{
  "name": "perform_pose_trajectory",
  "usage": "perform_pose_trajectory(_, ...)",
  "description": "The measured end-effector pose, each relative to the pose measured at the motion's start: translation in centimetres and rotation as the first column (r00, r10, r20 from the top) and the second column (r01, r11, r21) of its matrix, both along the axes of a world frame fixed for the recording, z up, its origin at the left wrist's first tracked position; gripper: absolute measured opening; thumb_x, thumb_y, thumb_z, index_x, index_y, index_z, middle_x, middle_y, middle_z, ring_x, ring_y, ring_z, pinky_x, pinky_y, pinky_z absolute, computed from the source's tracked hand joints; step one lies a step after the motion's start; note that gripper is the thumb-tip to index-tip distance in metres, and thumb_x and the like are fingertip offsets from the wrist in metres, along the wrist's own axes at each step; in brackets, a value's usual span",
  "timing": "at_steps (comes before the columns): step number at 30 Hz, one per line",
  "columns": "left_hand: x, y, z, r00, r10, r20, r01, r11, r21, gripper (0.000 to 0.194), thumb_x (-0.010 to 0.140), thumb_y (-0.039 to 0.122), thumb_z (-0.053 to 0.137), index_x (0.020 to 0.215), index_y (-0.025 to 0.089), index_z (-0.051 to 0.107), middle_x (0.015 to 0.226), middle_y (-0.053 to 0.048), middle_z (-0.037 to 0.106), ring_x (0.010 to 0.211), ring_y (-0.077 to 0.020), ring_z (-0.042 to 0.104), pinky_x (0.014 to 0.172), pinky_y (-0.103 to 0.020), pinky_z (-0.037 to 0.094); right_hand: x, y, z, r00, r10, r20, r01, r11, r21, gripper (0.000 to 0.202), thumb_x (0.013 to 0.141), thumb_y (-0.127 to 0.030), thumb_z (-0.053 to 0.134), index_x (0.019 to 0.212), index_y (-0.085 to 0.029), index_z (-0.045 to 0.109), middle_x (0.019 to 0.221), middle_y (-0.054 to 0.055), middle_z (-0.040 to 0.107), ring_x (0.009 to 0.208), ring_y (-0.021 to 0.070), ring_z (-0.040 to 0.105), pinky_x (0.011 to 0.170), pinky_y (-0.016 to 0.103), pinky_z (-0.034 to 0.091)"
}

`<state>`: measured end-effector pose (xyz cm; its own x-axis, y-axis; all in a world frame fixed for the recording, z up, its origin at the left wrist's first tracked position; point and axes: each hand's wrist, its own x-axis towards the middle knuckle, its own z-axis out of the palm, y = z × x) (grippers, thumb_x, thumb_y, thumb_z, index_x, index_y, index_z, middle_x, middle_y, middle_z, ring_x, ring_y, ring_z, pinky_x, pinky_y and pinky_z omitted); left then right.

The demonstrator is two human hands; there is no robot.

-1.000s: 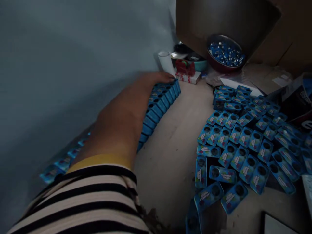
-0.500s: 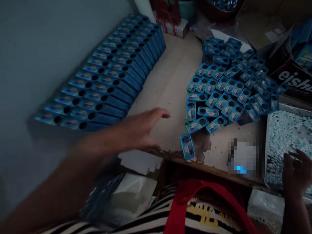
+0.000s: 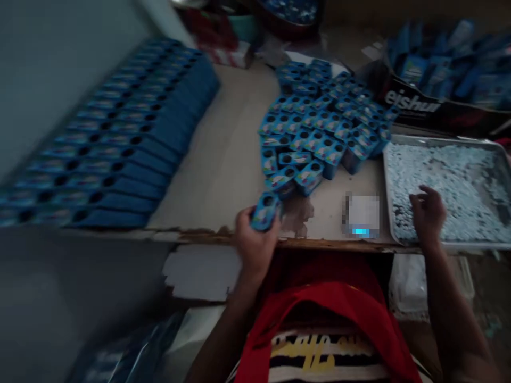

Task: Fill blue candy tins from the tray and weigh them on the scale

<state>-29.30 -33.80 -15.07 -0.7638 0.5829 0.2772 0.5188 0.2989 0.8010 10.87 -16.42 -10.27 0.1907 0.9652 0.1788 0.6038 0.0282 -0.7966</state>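
My left hand (image 3: 254,247) is closed around a small blue box (image 3: 265,210) with a dark round spot on its top, at the table's front edge. Over a metal tray (image 3: 389,199) of small pale-blue and white pieces (image 3: 465,181) is my right hand (image 3: 429,215), its fingers curled together; whatever they may hold is too small to make out. Just beyond the left hand, many similar blue boxes (image 3: 315,141) stand and lie in a loose cluster. A small pale device (image 3: 363,213), pixelated, with a lit blue patch, sits between that cluster and the tray.
Long rows of blue boxes (image 3: 131,141) stand closely packed along the left wall. Behind the tray is a black carton (image 3: 423,103) filled with blue packs. A dark red basin (image 3: 289,24) stands at the back. Under the table edge lies a torn white sheet (image 3: 202,272).
My left hand has come from beside the packed rows to the lone blue box and closed on it. The view has swung right; my right hand stays over the tray.
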Motion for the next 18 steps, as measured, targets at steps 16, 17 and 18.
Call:
perform_pose_trajectory(16, 11.0, 13.3, 2.4, 0.347, -0.929, 0.131, 0.921, 0.364, 0.139, 0.051, 0.093, 0.051, 0.091, 0.132, 0.025, 0.071, 0.114, -0.007, 0.083, 0.1, -0.0271, 0.083, 0.093, -0.04, 0.071, 3.0, 2.2, -0.2, 0.51, 0.467, 0.722, -0.485, 0.85, -0.206, 0.081, 0.106, -0.057, 0.074, 0.172, -0.019, 0.048, 0.18, 0.025, 0.041, 0.167, 0.0494, 0.035, 0.132, 0.07, 0.038)
perform_pose_trajectory(17, 10.5, 13.1, 2.1, 0.346, -0.928, 0.137, 0.917, 0.365, 0.158, 0.062, 0.091, 0.055, 0.092, 0.14, 0.025, 0.068, 0.124, -0.009, 0.082, 0.111, -0.0285, 0.083, 0.102, -0.042, 0.07, 3.0, 2.9, -0.1, 0.442, 0.515, 0.734, -0.515, 0.816, -0.262, 0.084, 0.107, -0.057, 0.074, 0.175, -0.019, 0.044, 0.184, 0.024, 0.035, 0.17, 0.0492, 0.03, 0.133, 0.07, 0.035)
perform_pose_trajectory(18, 9.8, 12.5, 2.0, 0.356, -0.924, 0.142, 0.909, 0.378, 0.178, 0.074, 0.089, 0.058, 0.094, 0.149, 0.025, 0.064, 0.134, -0.011, 0.08, 0.123, -0.0298, 0.081, 0.111, -0.045, 0.068, 2.9, 3.6, 0.0, 0.382, 0.553, 0.741, -0.544, 0.782, -0.303, 0.082, 0.109, -0.055, 0.072, 0.177, -0.02, 0.041, 0.186, 0.023, 0.032, 0.172, 0.0483, 0.027, 0.134, 0.07, 0.033)
